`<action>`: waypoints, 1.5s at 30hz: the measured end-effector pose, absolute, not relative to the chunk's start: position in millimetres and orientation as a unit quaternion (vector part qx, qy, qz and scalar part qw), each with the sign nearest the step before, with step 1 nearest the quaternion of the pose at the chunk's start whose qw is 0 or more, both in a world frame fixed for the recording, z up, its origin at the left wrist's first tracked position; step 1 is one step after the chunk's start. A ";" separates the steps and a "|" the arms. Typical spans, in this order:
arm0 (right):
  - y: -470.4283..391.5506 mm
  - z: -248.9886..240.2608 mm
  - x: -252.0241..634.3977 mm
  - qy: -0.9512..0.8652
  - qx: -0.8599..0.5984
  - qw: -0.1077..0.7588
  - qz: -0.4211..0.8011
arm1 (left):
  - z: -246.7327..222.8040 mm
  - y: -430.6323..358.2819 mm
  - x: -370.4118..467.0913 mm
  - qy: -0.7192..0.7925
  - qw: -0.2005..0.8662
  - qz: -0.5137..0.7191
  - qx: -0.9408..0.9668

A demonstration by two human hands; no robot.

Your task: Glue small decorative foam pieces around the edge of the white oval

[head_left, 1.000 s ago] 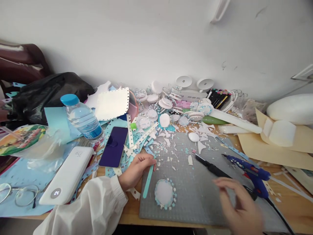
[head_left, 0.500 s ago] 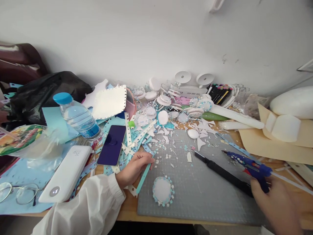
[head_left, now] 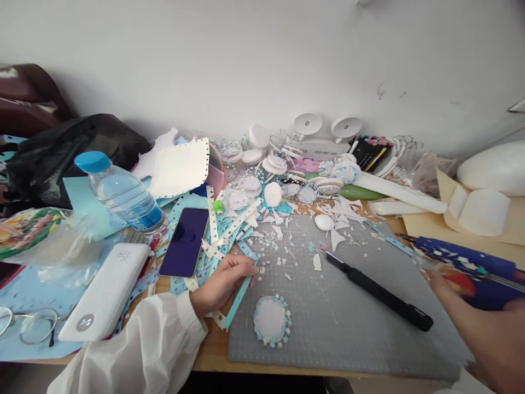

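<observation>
On the left edge of the grey cutting mat (head_left: 328, 339) rests my left hand (head_left: 223, 282), its fingers curled and pinched together. A teal paper strip (head_left: 238, 303) runs beneath those fingertips; whatever they may hold is hidden. Just right of it lies a white disc (head_left: 270, 320) ringed with small blue and white stars. At the right edge of the picture my right hand (head_left: 479, 334) is closed round a blue hot glue gun (head_left: 463, 254), nozzle pointing left. A black craft knife (head_left: 381, 293) lies on the mat between the hands.
Paper scraps and tiny stars (head_left: 283, 249) litter the mat's back. Behind are piled decorated discs (head_left: 307, 194). To the left are a phone (head_left: 184, 241), a power bank (head_left: 106, 293), a tilted water bottle (head_left: 123, 194) and glasses (head_left: 39, 325). Tan paper (head_left: 430, 232) lies at right.
My right hand has lifted the glue gun and drawn it rightward, away from the craft knife, whose handle end now shows. My left hand and the star-edged disc have stayed in place.
</observation>
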State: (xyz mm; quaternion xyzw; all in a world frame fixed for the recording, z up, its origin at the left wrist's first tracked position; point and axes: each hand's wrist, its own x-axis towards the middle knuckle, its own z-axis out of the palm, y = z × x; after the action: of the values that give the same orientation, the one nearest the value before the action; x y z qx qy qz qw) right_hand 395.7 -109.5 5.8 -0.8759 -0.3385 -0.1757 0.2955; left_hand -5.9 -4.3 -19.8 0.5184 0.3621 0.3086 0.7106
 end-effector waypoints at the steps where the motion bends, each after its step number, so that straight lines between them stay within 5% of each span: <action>1: -102.3 12.7 378.1 -0.311 -0.890 0.292 -0.160 | -19.5 -4.5 -5.9 0.363 0.711 0.308 0.518; 10: -35.2 3.8 245.1 -0.580 -0.714 0.379 0.098 | -20.5 -3.5 -6.6 0.360 0.718 0.300 0.515; 45: -40.0 -30.4 236.0 -0.653 -0.657 0.369 0.077 | -18.1 -2.4 -8.0 0.322 0.705 0.246 0.582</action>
State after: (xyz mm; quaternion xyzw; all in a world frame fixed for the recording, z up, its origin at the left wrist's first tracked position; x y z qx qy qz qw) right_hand 236.0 -40.0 -30.4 -0.6568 -0.6528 0.0773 0.3694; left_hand -8.0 -2.4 -18.1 0.5818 0.3223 0.2461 0.7050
